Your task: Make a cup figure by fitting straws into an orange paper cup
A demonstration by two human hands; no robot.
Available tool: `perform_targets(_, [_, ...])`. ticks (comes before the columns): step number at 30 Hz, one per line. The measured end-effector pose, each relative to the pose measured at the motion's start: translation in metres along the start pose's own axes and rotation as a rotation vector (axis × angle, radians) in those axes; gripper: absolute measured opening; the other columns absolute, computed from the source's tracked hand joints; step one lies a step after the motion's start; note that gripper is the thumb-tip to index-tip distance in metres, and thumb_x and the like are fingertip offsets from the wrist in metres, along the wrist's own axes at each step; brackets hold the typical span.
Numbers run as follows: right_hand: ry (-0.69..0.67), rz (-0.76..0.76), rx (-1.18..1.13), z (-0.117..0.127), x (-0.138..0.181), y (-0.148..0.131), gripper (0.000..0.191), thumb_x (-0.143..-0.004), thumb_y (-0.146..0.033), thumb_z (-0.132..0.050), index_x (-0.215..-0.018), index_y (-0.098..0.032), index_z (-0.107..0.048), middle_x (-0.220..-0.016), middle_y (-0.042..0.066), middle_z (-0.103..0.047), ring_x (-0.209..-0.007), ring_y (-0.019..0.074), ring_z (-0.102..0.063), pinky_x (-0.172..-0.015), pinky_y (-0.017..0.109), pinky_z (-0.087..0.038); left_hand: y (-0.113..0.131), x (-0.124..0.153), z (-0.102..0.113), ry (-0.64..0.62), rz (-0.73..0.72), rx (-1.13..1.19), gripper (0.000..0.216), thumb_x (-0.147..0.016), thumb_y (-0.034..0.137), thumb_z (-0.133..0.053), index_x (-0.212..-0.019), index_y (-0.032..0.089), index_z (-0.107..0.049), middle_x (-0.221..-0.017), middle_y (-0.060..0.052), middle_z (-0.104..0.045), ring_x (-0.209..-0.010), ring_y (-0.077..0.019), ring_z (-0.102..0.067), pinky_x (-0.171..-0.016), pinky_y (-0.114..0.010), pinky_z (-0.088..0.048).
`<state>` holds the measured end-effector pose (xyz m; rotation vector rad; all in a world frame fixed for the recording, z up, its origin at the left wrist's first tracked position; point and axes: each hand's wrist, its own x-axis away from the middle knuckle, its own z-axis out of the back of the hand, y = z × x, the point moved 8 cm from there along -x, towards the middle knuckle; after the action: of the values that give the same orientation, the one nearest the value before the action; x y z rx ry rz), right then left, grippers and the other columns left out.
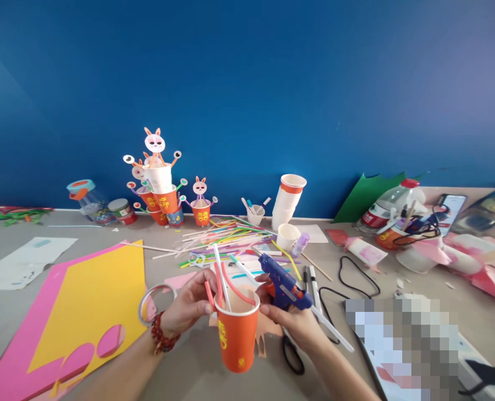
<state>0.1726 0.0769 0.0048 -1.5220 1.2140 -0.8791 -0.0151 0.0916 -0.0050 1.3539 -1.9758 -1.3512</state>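
My left hand [188, 307] is closed around the rim of an orange paper cup [236, 340], held up over the table. Several red and white straws [224, 281] stick out of the cup. A red bead bracelet sits on that wrist. My right hand [294, 323] grips a blue hot glue gun [282, 285], its nozzle pointing left towards the straws at the cup's rim. The gun's black cord [352, 278] trails off to the right.
Yellow and pink paper sheets [92, 301] and a tape roll [155, 301] lie at left. Loose coloured straws [226, 239], rabbit cup figures [159, 189], a stack of cups [288, 200], black scissors [293, 356], pens [314, 281] and a bottle [389, 209] crowd the table.
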Motion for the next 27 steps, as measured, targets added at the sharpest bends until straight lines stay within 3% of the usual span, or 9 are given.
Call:
perform_targets(10, [0.045, 0.025, -0.049, 0.003, 0.001, -0.004, 0.027, -0.074, -0.03, -0.08, -0.094, -0.022, -0.064, -0.073, 0.0, -0.061, -0.07, 0.0166, -0.058, -0.069, 0.03, -0.047, 0.008, -0.002, -0.004, -0.024, -0.022, -0.018, 0.033, -0.071, 0.034, -0.081, -0.086, 0.019, -0.056, -0.077, 0.0, -0.056, -0.066, -0.012, -0.05, -0.061, -0.022, -0.036])
perform_targets(17, [0.042, -0.002, -0.016, 0.013, -0.001, 0.001, 0.021, -0.071, -0.029, -0.08, -0.085, -0.023, -0.065, -0.072, 0.002, -0.06, -0.07, 0.0195, -0.057, -0.07, 0.034, -0.05, 0.011, -0.003, -0.008, -0.035, -0.037, 0.013, 0.032, -0.073, 0.036, -0.079, -0.085, 0.019, -0.054, -0.075, 0.0, -0.055, -0.067, -0.0138, -0.05, -0.063, -0.024, -0.037])
perform_targets(27, [0.076, 0.11, 0.029, 0.011, 0.002, -0.011, 0.019, -0.072, -0.03, -0.076, -0.078, -0.023, -0.06, -0.07, 0.001, -0.055, -0.067, 0.0186, -0.051, -0.063, 0.032, -0.043, 0.013, -0.004, -0.012, -0.061, -0.054, 0.007, 0.029, -0.074, 0.033, -0.079, -0.087, 0.018, -0.058, -0.074, 0.001, -0.053, -0.064, -0.0099, -0.045, -0.059, -0.02, -0.034])
